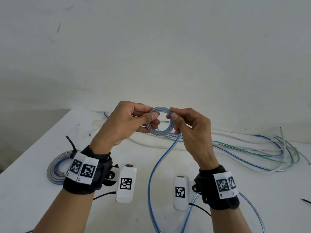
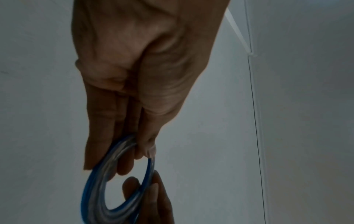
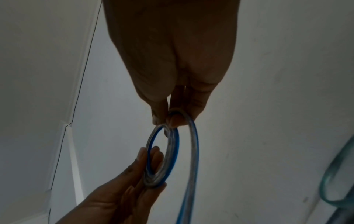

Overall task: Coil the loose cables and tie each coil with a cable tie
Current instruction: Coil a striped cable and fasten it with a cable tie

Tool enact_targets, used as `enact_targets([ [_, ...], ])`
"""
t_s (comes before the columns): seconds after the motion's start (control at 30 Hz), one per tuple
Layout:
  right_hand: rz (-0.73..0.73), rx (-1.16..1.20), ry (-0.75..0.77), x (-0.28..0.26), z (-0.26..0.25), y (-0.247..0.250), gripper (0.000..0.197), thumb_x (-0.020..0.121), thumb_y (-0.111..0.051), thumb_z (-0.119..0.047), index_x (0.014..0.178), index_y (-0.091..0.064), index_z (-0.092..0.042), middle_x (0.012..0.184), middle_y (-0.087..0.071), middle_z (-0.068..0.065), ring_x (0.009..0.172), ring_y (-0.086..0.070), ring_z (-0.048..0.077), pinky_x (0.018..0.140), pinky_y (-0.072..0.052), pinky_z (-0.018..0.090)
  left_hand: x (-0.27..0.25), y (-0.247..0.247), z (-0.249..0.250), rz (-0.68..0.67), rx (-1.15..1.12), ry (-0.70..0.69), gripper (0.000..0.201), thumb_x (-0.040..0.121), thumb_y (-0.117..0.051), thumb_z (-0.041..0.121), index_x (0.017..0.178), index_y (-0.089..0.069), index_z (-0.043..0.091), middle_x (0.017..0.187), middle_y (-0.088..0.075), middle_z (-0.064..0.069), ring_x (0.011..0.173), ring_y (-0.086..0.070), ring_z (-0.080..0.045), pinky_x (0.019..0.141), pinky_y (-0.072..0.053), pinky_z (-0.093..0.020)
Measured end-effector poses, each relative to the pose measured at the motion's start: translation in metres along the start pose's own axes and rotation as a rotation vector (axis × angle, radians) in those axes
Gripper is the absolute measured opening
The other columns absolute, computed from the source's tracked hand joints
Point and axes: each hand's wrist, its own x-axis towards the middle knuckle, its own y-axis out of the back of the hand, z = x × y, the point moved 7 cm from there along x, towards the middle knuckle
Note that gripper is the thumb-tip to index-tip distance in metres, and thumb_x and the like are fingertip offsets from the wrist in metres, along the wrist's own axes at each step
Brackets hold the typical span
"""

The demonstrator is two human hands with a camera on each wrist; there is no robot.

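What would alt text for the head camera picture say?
Two hands hold up a small coil of clear, blue-striped cable above a white table: left hand, right hand. Its loose tail trails down; a tied coil lies left.

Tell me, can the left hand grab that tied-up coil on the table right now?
Probably not yet. The left hand is busy holding the small coil up with the right hand. The tied coil lies close by its wrist, nothing covering it, so it could after letting go.
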Motion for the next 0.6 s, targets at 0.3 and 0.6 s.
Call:
enact_targets([
  [0.3,0.120,0.111,-0.024,-0.005,-0.006,-0.003,0.022,0.087,-0.073,-0.025,0.103,-0.072,-0.010,0.086,-0.079,0.008,0.065,-0.067,0.022,0.057,-0.054,0.028,-0.002,0.008,0.007,0.133,-0.186,-0.027,0.015,0.092,-0.069,0.013,0.105,-0.075,0.007,0.088,-0.078,-0.013,0.079,-0.077,-0.022,0.064,-0.059,-0.023],
  [0.6,0.092,-0.074,0.039,-0.005,-0.017,0.004,0.011,0.089,-0.077,-0.012,0.095,-0.077,-0.021,0.087,-0.077,-0.004,0.079,-0.071,0.022,0.057,-0.059,0.034,-0.002,0.004,0.004,-0.028,-0.160,0.007,0.031,0.084,-0.069,0.023,0.108,-0.073,0.002,0.097,-0.077,-0.018,0.092,-0.076,-0.028,0.078,-0.061,-0.031],
])
